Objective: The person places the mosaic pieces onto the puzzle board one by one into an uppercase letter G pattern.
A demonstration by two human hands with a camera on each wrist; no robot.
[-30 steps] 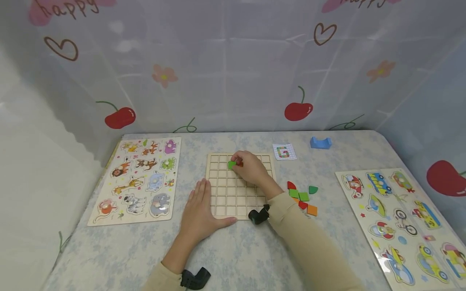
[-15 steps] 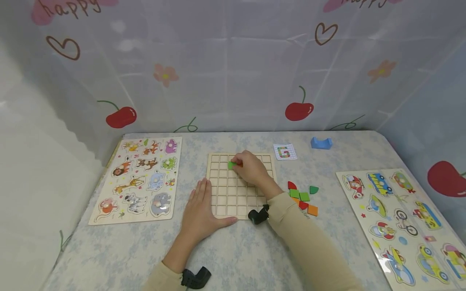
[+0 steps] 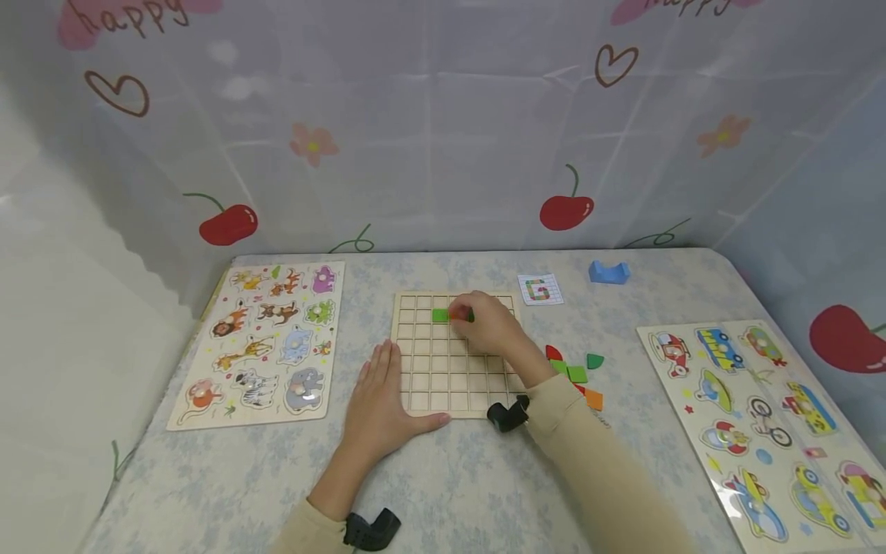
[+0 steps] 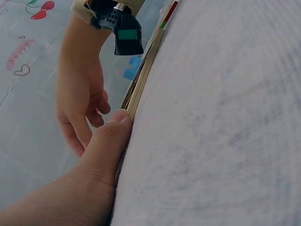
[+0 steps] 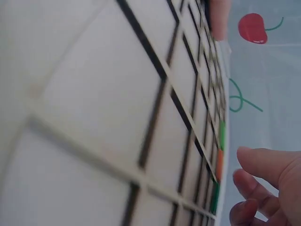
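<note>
A wooden grid board (image 3: pixel 440 382) lies in the middle of the table. My left hand (image 3: pixel 377 404) rests against it, straight fingers along the left side and thumb at the near edge. Over the board's upper part is my right hand (image 3: pixel 490 326), fingers loosely bent. In the right wrist view its thumb (image 5: pixel 263 162) and fingertips stand apart with nothing between them. A light green square tile (image 3: pixel 440 315) sits in a cell near the top. An orange tile (image 5: pixel 219 165) and a dark green piece (image 5: pixel 215 197) follow in the same row, partly hidden by the hand in the head view.
Loose tiles lie right of the board, among them a green square (image 3: pixel 577 375), an orange square (image 3: pixel 593 399) and a dark green piece (image 3: pixel 595 361). A pattern card (image 3: pixel 541 289) and blue block (image 3: pixel 609 272) are behind. An animal puzzle (image 3: pixel 277 404) and vehicle puzzle (image 3: pixel 699 408) flank them.
My right hand has shifted a little to the right and off the light green tile, which stays in its cell. A dark green piece now shows by the fingers. The left hand keeps its place.
</note>
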